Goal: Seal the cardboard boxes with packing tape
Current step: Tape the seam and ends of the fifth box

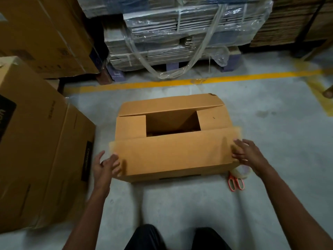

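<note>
A brown cardboard box (pixel 173 156) stands on the grey floor in front of me. Its two short flaps lie folded in, the far long flap leans inward, and the middle is still open. The near long flap is blurred and half raised. My left hand (pixel 106 166) touches that flap's left end with spread fingers. My right hand (pixel 246 153) touches its right end with loose fingers. A roll of clear packing tape (pixel 242 171) lies on the floor beside the box's near right corner, partly hidden by my right wrist.
Red-handled scissors (pixel 236 183) lie by the tape. A large brown carton (pixel 39 150) stands at the left, more cartons (pixel 41 35) behind it. A wrapped pallet of flat cardboard (pixel 180 33) sits past a yellow floor line (pixel 162 83). My knees (pixel 176 239) are at the bottom edge.
</note>
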Demonstrator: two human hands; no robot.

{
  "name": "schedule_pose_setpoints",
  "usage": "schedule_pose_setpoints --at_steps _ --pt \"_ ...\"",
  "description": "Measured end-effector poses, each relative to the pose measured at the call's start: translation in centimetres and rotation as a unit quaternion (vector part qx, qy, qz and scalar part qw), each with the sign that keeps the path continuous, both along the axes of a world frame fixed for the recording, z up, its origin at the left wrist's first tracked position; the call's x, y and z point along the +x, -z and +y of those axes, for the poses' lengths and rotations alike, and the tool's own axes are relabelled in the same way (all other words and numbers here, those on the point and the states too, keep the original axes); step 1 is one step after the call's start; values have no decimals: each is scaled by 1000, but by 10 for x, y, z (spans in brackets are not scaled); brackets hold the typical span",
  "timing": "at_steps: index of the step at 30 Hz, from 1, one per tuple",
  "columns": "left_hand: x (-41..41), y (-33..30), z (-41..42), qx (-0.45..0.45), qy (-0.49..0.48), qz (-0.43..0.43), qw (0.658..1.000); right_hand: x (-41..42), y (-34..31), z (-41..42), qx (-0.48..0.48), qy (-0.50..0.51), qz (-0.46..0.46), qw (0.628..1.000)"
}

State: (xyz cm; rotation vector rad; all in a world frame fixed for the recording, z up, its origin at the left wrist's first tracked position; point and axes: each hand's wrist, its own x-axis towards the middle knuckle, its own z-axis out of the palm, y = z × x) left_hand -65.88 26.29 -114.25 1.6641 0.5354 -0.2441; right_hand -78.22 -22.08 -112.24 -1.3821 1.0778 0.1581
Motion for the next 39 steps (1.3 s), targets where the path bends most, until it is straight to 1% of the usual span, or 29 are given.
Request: schedule_pose_setpoints --at_steps 1,2,3,4,6,7,9,10,11,14,15,16,17,18,19,22,24,27,29,31,35,37,38,39 --pt "11 7 -3 42 18 2 999 8 11 3 -99 -25 44 994" --pt "20 13 -5 93 41 4 995 15 22 6 -201 -54 93 974" --pt "28 21 -7 153 68 11 986 21 27 11 -271 -78 133 950" --pt "36 27 -8 208 93 15 974 28 32 11 -310 -91 155 934" --pt "49 34 -13 290 121 -1 949 44 38 9 -347 -96 152 920" --pt "59 37 -14 305 132 -14 943 53 42 4 -360 -103 140 916" --pt "88 42 -11 295 155 -17 943 76 48 -7 -377 -137 134 906" --pt "106 45 -7 290 175 -3 941 89 50 -12 -375 -156 143 903" --pt "124 45 -4 296 210 17 932 102 51 -17 -367 -166 149 903" --pt "170 42 -2 327 345 78 877 141 59 -32 -331 -201 122 914" --pt "180 40 -4 323 392 70 859 152 62 -36 -318 -211 99 919" --pt "188 40 -5 306 431 42 848 162 63 -37 -299 -200 80 929" --pt "193 42 -7 277 454 3 847 172 65 -39 -274 -172 58 945" --pt "193 45 -9 251 457 -23 853 181 61 -39 -248 -139 37 958" --pt "189 48 -9 231 450 -31 862 191 60 -41 -230 -107 20 967" --pt "171 51 -4 209 404 15 890 213 48 -47 -203 -67 -5 977" --pt "167 54 6 209 400 11 892 221 40 -52 -184 -53 -28 981" --pt "158 51 9 209 387 -11 898 226 28 -51 -95 16 -94 991" --pt "150 48 6 204 363 -13 909 221 17 -45 -56 35 -144 987" --pt "144 46 5 200 347 -15 916 216 13 -46 -30 44 -169 984" --pt "135 50 10 170 292 -10 941 193 13 -55 46 98 -176 978" --pt "124 51 9 154 242 -9 958 180 18 -63 70 117 -174 975" --pt "117 50 6 154 217 -9 964 169 20 -64 72 108 -159 979" --pt "110 49 4 157 193 -16 968 158 20 -66 62 78 -137 986"
